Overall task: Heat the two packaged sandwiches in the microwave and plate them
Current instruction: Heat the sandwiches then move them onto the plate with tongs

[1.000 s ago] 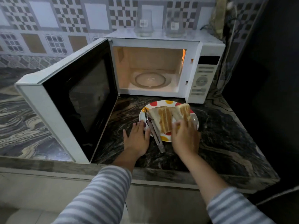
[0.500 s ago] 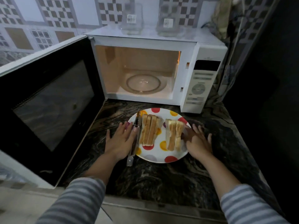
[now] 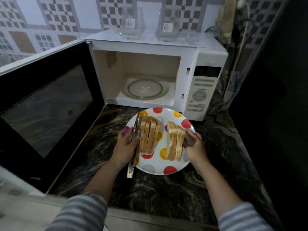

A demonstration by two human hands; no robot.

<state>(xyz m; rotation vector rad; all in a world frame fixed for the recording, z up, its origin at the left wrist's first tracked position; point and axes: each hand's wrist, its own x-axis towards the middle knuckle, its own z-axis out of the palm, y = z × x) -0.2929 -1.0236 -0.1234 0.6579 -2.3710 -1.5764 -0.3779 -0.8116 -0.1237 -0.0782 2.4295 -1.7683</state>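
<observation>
Dark marbled table [image 3: 166, 194] carries a white microwave [image 3: 205, 90], door [image 3: 46, 104] swung left; both hands' fingers [image 3: 190, 132] grip the dotted plate [image 3: 155, 165], tongs [image 3: 133, 147] pinned left.

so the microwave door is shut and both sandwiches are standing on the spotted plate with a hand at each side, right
Not quite. The microwave door is swung wide open, as the head view shows, with the bare glass turntable visible inside. The rest holds: both sandwiches stand on the spotted plate, with the left hand and the right hand at its sides.
</observation>
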